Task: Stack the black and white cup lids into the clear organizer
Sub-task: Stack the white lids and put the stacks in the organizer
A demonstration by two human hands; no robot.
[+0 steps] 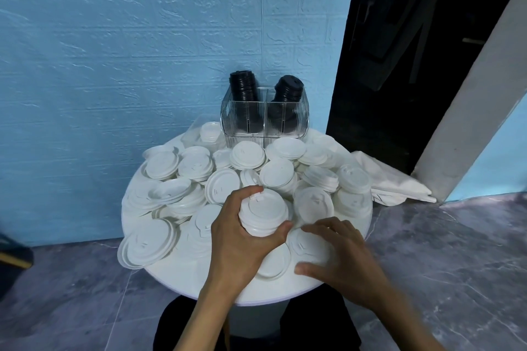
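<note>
My left hand [239, 239] grips a short stack of white lids [263, 215] near the middle of the round white table [182, 273]. Beside it, my right hand [339, 253] curls its fingers and thumb round the edge of a single white lid [306, 245] lying on the table. Several loose white lids [196, 182] cover most of the tabletop. At the table's far edge stands the clear organizer [263, 118], with one stack of black lids [243, 88] in its left compartment and another black stack [288, 91] leaning in its right.
A blue textured wall rises right behind the table. A white cloth [393, 182] lies on the floor to the right, by a pale post [470, 111] and a dark doorway. Grey marble floor surrounds the table; a dark object [11, 253] sits at far left.
</note>
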